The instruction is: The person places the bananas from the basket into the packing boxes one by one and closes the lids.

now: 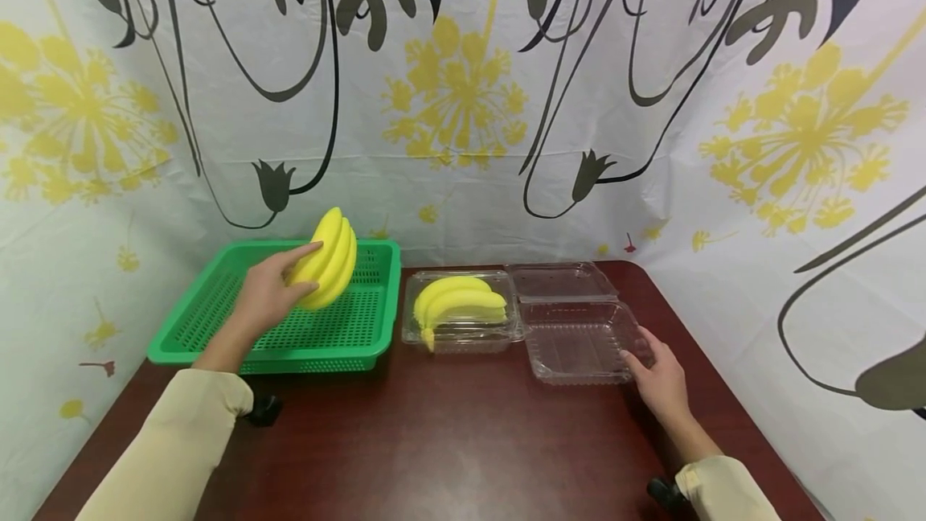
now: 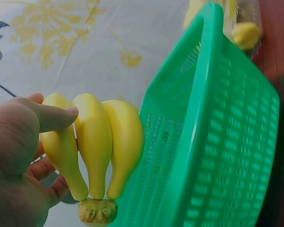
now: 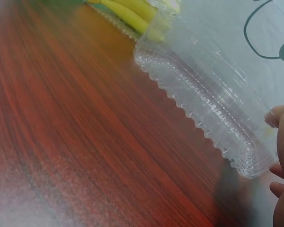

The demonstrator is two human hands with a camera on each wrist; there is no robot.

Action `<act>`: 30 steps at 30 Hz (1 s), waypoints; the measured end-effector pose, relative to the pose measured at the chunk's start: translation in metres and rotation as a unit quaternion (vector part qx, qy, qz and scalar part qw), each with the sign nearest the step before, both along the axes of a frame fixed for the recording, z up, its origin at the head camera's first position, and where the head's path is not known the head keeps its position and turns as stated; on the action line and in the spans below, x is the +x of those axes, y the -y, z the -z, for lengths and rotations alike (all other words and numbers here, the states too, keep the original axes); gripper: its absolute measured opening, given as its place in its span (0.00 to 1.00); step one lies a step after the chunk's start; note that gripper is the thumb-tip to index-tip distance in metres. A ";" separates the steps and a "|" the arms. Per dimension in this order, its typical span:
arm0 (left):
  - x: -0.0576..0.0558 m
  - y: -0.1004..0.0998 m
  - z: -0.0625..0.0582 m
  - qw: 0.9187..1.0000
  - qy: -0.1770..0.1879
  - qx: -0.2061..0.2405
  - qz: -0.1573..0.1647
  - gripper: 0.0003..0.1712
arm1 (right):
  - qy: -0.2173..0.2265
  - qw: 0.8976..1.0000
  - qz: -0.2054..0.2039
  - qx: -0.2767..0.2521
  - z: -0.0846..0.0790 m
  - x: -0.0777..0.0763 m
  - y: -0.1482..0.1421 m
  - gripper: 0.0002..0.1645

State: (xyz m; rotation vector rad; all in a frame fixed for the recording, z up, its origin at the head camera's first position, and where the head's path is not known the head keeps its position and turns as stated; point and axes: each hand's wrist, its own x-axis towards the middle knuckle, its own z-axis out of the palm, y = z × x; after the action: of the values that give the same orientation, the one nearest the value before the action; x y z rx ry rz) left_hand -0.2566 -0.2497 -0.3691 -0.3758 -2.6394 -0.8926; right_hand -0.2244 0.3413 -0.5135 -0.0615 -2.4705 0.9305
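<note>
In the head view my left hand (image 1: 264, 293) grips a bunch of yellow bananas (image 1: 335, 265) above the green plastic basket (image 1: 311, 360). The left wrist view shows the thumb across one banana (image 2: 92, 142), with the brown stem end hanging lowest. On the right, my right hand (image 1: 661, 380) pinches the right edge of an open clear plastic clamshell container (image 1: 579, 352). Its lid (image 1: 560, 281) is folded back toward the wall. In the right wrist view, the fingertips (image 3: 272, 119) are at the rim of this container (image 3: 199, 94).
A second clear container (image 1: 470, 342) stands between the basket and the open one, with another banana bunch (image 1: 459, 300) inside. All stand on a dark red-brown table (image 1: 448, 441). A patterned cloth (image 1: 463, 207) hangs behind and at both sides.
</note>
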 end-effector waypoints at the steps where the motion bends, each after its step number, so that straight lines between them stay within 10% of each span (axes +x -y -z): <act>1: 0.000 -0.003 -0.001 1.000 -0.002 0.003 0.003 0.36 | -0.001 1.000 0.000 0.000 0.000 0.000 0.000 0.34; 30: 0.002 -0.080 -0.013 0.994 -0.033 0.063 0.078 0.36 | -0.021 0.999 0.011 -0.041 0.006 -0.004 0.023 0.33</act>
State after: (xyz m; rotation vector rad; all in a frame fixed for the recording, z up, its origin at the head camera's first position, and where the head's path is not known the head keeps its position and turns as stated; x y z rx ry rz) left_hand -0.2548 -0.1698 -0.3563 -0.5748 -2.5058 -1.0706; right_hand -0.2287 0.3180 -0.5192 -0.0957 -2.3879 1.0118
